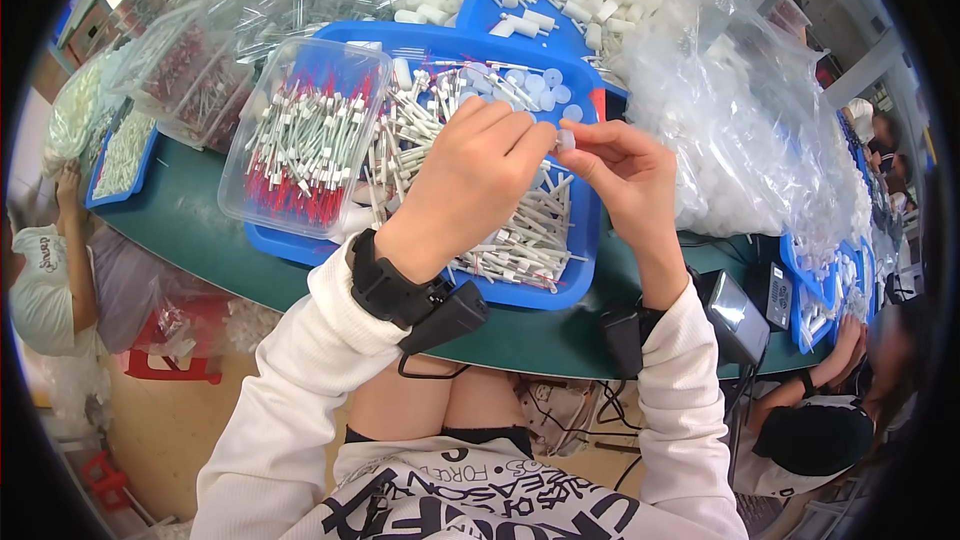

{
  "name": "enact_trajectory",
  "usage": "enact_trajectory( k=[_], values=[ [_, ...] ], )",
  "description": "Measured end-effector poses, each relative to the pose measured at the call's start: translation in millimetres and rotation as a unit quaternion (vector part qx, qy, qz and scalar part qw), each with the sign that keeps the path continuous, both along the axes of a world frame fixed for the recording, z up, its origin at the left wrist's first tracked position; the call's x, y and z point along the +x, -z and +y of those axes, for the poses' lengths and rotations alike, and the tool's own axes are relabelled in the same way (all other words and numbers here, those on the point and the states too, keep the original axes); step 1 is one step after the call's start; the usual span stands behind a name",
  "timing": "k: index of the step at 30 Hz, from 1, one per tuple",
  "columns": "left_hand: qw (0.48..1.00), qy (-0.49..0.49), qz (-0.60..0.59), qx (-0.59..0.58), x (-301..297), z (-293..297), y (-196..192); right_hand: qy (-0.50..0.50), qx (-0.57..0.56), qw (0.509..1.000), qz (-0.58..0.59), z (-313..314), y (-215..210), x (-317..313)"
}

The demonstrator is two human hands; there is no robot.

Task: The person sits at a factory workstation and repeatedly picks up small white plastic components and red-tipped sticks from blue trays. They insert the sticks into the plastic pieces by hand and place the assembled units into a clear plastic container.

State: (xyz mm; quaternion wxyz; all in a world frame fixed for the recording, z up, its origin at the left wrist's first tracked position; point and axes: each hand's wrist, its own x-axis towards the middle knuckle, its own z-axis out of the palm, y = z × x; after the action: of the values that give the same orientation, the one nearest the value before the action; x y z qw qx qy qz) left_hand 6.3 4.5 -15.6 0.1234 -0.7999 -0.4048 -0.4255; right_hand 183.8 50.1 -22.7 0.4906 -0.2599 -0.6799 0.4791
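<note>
My left hand (470,185) is closed above the blue tray (588,265), with its fingertips turned away, so what it grips is hidden. Right beside it, my right hand (635,178) pinches a small translucent white cap (567,140) between thumb and forefinger. Both hands nearly touch at this cap. Below them in the tray lie many thin white sticks (530,235), and several round translucent caps (545,90) lie at its far right. A clear plastic box (232,195) rests on the tray's left side, full of pale sticks with red ends (310,135).
Behind the tray, another blue tray (480,15) holds white cylinders (535,20). A large clear bag of white pieces (730,130) stands at right. Clear tubs (180,80) sit far left. Black devices (735,315) and cables lie at the right table edge. Other people work on both sides.
</note>
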Motion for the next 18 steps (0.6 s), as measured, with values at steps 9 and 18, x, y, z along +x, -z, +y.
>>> enact_trajectory(
  k=[9, 18],
  values=[
    [0.997, -0.038, -0.020, 0.068, 9, -2, -6, -0.011, -0.045, 0.995, 0.085, -2, -5, -5],
    [0.995, -0.053, 0.043, 0.074, 11, -17, -31, -0.001, -0.003, 1.000, -0.006, -20, -45, 27]
  ],
)
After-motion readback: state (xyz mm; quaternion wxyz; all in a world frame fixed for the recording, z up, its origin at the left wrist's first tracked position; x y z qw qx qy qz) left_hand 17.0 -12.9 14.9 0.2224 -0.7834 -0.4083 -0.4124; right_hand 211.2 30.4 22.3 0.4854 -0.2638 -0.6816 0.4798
